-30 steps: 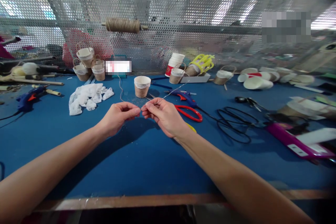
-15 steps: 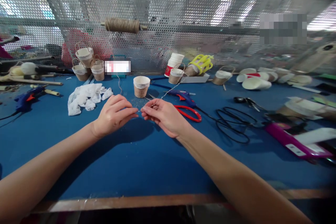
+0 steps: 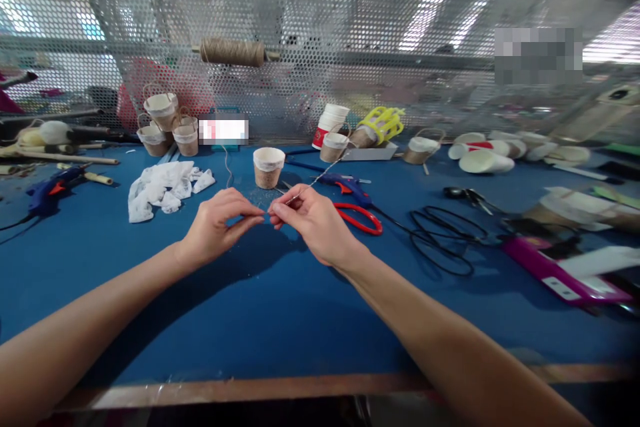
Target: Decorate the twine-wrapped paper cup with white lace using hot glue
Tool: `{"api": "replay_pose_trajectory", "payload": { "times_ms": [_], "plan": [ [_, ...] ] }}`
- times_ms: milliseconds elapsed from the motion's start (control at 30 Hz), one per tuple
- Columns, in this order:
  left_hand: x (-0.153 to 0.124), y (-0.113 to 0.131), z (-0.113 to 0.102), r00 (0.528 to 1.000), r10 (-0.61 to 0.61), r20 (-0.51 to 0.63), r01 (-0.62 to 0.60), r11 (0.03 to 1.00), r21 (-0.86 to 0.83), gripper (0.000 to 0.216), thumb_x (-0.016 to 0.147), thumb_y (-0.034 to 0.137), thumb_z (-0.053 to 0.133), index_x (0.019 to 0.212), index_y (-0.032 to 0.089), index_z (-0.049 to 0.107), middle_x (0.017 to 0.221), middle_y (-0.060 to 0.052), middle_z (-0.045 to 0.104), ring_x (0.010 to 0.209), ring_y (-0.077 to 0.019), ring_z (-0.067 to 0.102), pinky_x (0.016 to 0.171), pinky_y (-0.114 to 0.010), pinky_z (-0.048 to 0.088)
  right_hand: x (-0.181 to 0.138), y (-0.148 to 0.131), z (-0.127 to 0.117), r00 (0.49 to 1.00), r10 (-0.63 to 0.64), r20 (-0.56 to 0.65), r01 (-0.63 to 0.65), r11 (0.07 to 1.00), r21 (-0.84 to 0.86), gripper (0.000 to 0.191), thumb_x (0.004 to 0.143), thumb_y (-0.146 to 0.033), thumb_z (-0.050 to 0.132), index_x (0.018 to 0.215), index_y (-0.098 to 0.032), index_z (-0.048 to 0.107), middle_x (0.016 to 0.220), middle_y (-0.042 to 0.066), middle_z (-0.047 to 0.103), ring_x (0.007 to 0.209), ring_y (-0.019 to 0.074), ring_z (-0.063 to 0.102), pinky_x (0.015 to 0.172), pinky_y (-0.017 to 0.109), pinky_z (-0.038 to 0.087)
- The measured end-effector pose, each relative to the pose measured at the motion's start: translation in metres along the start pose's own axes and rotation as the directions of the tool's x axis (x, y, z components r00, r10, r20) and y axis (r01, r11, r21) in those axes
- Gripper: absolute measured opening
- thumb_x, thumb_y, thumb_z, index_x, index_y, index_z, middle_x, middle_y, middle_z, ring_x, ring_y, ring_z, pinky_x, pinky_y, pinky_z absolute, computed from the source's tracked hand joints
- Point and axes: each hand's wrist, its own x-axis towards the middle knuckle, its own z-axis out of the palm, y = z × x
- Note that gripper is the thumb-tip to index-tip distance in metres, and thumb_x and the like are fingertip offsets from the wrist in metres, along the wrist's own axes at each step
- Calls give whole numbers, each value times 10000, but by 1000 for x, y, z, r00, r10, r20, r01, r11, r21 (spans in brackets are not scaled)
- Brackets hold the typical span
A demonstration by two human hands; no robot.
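Note:
A thin, pale twisted cord (image 3: 320,177) runs from my right hand up and to the right, standing out past the fingers. My right hand (image 3: 313,220) pinches it between thumb and forefinger. Fingertip to fingertip with it, my left hand (image 3: 220,221) is closed in a pinch at the cord's near end, which is mostly hidden by the fingers. Just behind both hands stands a small paper cup wrapped in brown material with a white rim (image 3: 269,168). Red-handled scissors (image 3: 361,219) lie partly under my right hand.
Blue glue guns lie at left (image 3: 55,190) and right (image 3: 350,188), the right one near a coiled black cable (image 3: 445,233). White crumpled cloth (image 3: 163,190) rests left. Wrapped cups (image 3: 161,110) stand behind it. A twine spool (image 3: 233,51) hangs on the mesh. A purple device (image 3: 560,273) sits right.
My left hand's fingers have straightened and drawn closer together at the tips. Both hands remain in nearly the same place, and the cord's free end has shifted slightly.

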Motion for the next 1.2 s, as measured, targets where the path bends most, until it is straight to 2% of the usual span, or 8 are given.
{"api": "replay_pose_trajectory", "payload": {
  "times_ms": [100, 233, 400, 533, 700, 900, 1000, 1200],
  "plan": [
    [1, 11, 7, 823, -541, 172, 547, 672, -499, 115, 676, 272, 708, 667, 168, 659, 640, -8, 639, 592, -109, 536, 589, -246, 424, -3, -2, 1, 996, -90, -16, 89, 994, -62, 126, 754, -178, 611, 720, -187, 490, 698, -12, 619, 615, 105, 614, 619, 281, 511],
    [2, 22, 13, 620, -666, 415, 708, 247, -662, 244, 621, 359, 725, 629, 158, 587, 534, 30, 539, 475, -63, 466, 500, -205, 395, -7, -3, 2, 987, -159, -26, 155, 982, -104, 106, 771, -200, 593, 738, -182, 495, 770, 2, 625, 619, 93, 607, 641, 280, 512],
    [2, 14, 8, 661, -657, 361, 684, 331, -650, 182, 660, 289, 699, 740, 161, 598, 594, 22, 573, 526, -69, 495, 554, -212, 419, -1, 1, -1, 996, -78, -50, 79, 997, 12, 148, 716, -210, 644, 708, -171, 502, 684, -7, 630, 582, 93, 601, 587, 261, 502],
    [4, -1, -3, 991, -122, -54, 118, 991, -66, 134, 729, 172, 653, 863, 168, 643, 800, -46, 647, 748, -142, 559, 706, -291, 452, 8, 3, -5, 989, 73, -126, -57, 990, 131, 164, 673, -191, 673, 664, -168, 511, 599, -17, 623, 560, 88, 584, 557, 243, 486],
    [2, -3, -5, 870, 481, 107, -463, 725, 509, 102, 796, 202, 618, 863, 131, 643, 760, -80, 641, 708, -167, 532, 650, -307, 457, 8, 5, -3, 991, 96, -92, -85, 989, 121, 188, 649, -190, 697, 661, -169, 510, 565, -23, 614, 549, 98, 585, 558, 258, 486],
    [3, 13, 1, 993, -118, -25, 119, 993, 28, 151, 769, 273, 630, 672, 157, 641, 621, -19, 605, 588, -117, 498, 577, -259, 415, -2, 3, 1, 996, -77, -40, 76, 997, -16, 156, 714, -214, 651, 697, -177, 500, 644, -17, 616, 575, 100, 591, 587, 274, 495],
    [6, 15, 3, 759, -593, 269, 650, 664, -371, 280, 713, 406, 641, 619, 144, 603, 530, 11, 515, 483, -94, 444, 468, -235, 364, -4, 2, 3, 991, -130, -38, 127, 990, -68, 127, 737, -205, 623, 715, -185, 499, 703, -17, 622, 588, 93, 592, 612, 278, 500],
    [7, 3, -1, 763, -619, 188, 634, 657, -408, 212, 722, 352, 645, 758, 151, 590, 600, 11, 527, 533, -100, 473, 523, -248, 395, 4, 5, 1, 991, 43, -123, -37, 998, 51, 127, 707, -168, 625, 675, -177, 502, 635, -22, 612, 574, 90, 574, 592, 266, 479]
  ]
}}
